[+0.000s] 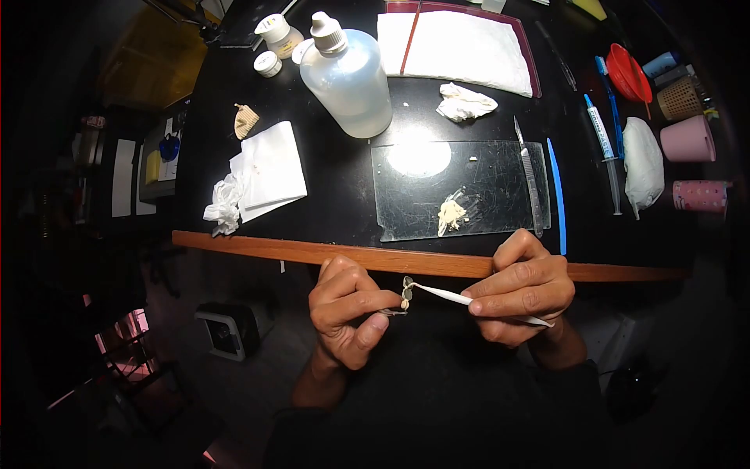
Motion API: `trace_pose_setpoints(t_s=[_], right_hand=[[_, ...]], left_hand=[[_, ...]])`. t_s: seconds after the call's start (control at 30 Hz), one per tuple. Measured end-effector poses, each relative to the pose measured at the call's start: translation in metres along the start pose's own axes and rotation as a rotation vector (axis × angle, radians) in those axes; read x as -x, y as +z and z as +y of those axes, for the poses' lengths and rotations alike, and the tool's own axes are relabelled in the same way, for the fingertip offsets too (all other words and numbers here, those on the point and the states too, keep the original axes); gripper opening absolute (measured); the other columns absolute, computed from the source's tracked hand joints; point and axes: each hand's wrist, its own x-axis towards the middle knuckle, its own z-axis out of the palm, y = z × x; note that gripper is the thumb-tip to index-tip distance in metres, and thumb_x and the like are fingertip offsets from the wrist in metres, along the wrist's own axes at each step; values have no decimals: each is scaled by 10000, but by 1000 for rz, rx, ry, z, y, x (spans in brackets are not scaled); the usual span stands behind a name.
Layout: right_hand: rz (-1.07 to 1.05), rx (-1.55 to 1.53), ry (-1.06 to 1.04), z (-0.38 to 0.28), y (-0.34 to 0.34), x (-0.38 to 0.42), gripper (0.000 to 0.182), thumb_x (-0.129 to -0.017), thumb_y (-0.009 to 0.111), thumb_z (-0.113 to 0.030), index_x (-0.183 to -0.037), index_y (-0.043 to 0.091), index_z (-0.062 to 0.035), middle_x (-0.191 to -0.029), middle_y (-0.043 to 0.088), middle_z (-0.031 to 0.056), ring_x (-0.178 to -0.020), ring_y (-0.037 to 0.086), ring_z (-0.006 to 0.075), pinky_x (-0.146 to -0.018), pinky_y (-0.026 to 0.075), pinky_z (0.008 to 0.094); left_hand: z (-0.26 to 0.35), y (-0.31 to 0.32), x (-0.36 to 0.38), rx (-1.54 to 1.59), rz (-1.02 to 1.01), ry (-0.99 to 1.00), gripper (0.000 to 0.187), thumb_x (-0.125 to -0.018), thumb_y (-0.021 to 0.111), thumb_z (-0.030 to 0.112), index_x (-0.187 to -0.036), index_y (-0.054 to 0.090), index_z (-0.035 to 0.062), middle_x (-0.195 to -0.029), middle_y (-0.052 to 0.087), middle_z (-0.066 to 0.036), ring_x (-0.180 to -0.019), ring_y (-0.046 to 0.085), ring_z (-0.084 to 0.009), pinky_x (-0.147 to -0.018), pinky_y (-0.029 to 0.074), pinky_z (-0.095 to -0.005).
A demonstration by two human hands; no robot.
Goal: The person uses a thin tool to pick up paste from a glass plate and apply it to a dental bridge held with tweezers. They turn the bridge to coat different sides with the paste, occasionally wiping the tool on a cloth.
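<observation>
Just in front of the table edge, my left hand [349, 311] pinches a small grey metal piece [408, 293] between thumb and fingers. It looks like a dental framework, with a cream-coloured, tooth-like lump on it. My right hand [522, 291] is closed around a slim white pointed tool [445, 295], whose tip meets the upper end of the metal piece. Beyond the hands lies a glass slab [406, 211] with a smear of cream paste [451, 214]. A scalpel [531, 184] rests along the slab's right side.
A large dropper-capped bottle [348, 86] stands behind the slab, beside small jars [277, 33]. Folded white paper [273, 168] and crumpled tissue [225, 205] lie left. To the right are a blue strip [556, 195], a paste syringe [601, 137] and a pink cup [689, 141]. The wooden table edge [312, 252] is close.
</observation>
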Motion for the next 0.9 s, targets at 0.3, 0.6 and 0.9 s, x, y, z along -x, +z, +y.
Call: trace_pose_setpoints(t_s=[0.3, 0.6, 0.9], right_hand=[[6, 10, -1, -1, -1, 1, 165, -765, 903, -142, -924, 870, -114, -886, 838, 15, -699, 543, 116, -610, 412, 270], [4, 4, -16, 0, 0, 1, 173, -770, 902, -146, -936, 873, -112, -894, 840, 18, -704, 542, 114, -618, 410, 270], [-13, 10, -3, -1, 0, 1, 186, -764, 906, -141, -945, 874, -110, -902, 842, 19, -705, 542, 110, -617, 410, 269]], left_hand=[[-1, 0, 0, 6, 0, 15, 301, -808, 707, 311, -861, 824, 39, -655, 568, -12, -675, 459, -192, -711, 349, -381], [-1, 0, 0, 9, 6, 20, 296, -811, 713, 311, -863, 822, 40, -652, 562, -12, -679, 455, -191, -707, 348, -379], [0, 1, 0, 8, 6, 21, 305, -845, 705, 329, -855, 821, 47, -648, 563, -3, -676, 453, -186, -713, 347, -380]])
